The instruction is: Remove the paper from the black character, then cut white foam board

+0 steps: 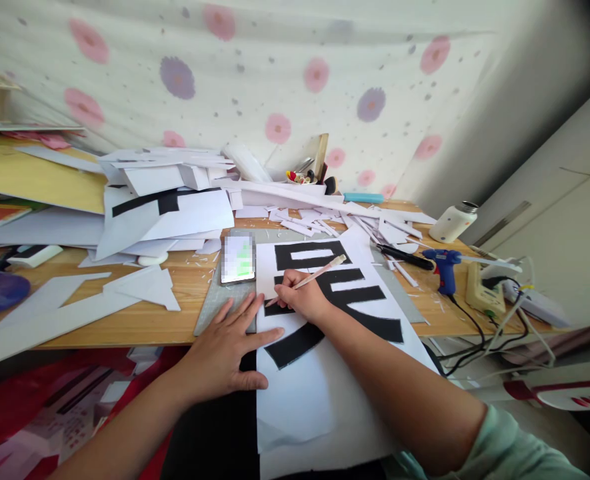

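Two hands on the job: my right hand (302, 298) grips a slim craft knife (319, 272), tip at the black strokes' left edge on the white sheet (305, 393). Sheet's long axis runs away from me across the desk (139, 320). Left hand (227, 347), fingers spread flat, pins its left edge, just beside the blade.
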### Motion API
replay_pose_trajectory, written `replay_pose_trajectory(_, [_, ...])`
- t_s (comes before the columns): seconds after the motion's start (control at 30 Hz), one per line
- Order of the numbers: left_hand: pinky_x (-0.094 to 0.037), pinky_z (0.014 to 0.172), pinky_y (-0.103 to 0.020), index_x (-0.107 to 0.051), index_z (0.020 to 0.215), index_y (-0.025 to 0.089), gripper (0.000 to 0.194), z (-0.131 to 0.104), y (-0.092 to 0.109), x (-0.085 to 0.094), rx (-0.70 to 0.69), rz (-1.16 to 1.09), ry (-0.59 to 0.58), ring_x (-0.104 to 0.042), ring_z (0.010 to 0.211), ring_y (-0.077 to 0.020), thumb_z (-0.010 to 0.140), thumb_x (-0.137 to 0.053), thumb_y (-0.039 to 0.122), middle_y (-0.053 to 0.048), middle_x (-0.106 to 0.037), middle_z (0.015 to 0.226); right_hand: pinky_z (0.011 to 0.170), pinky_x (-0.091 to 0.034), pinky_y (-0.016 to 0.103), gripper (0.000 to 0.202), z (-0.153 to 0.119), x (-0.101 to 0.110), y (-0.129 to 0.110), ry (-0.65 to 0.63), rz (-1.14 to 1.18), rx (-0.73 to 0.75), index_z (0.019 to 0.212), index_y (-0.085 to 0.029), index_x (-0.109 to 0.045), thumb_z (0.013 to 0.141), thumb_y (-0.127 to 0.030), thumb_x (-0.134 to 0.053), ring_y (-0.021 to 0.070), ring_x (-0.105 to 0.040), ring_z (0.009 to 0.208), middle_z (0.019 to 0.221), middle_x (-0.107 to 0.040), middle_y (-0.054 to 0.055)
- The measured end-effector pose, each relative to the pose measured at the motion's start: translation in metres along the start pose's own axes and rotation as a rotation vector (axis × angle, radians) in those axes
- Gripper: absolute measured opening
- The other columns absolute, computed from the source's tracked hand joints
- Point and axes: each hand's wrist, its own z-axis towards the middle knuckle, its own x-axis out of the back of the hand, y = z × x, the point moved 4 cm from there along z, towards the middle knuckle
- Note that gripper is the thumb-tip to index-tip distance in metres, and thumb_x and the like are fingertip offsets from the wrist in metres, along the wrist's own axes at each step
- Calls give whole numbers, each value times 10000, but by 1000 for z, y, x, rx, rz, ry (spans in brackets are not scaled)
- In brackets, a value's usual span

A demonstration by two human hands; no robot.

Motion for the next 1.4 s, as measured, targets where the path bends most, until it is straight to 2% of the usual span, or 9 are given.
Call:
replay_pose_trajectory(0.13, [-153,1112,-673,-345,1422,476,768,1,0,0,26,-11,-30,-97,1466,-424,737,-443,809,-76,-39,1626,447,-376,186,229,3,0,2,35,-4,-4,593,-214,-423,759,-196,-580,100,-553,460,465,-551,-59])
replay_pose_trajectory(0.47, [-153,1111,-674,-327,1427,487,764,0,-3,-4,18,-4,-20,-105,1466,-420,741,-459,795,-94,-11,1628,423,-356,187,253,5,4,6,87,34,-5,590,-228,-372,764,-206,-554,90,-497,418,441,-538,-64])
replay_pose_trajectory(0.8, [-177,1107,-669,-285,1438,498,773,-2,-6,-5,-14,41,12,-127,1462,-419,745,-459,793,-100,14,1618,418,-338,171,256,4,3,1,101,-94,4,559,-216,-394,721,-114,-564,85,-520,435,441,-536,-68])
replay_pose_trajectory(1.1, [-224,1090,-662,-234,1455,493,805,-2,-11,-10,-58,122,67,-185,1443,-438,745,-464,794,-102,75,1607,385,-314,172,236,1,27,5,167,-141,-38,557,-223,-376,691,-106,-531,90,-508,409,406,-508,-79])
replay_pose_trajectory(1.4, [-241,1083,-643,-256,1454,479,820,-2,-13,-9,-88,157,100,-226,1427,-452,733,-474,803,-79,91,1604,385,-277,182,231,-6,53,7,224,-140,-50,526,-220,-371,656,-111,-528,85,-475,394,393,-497,-76])
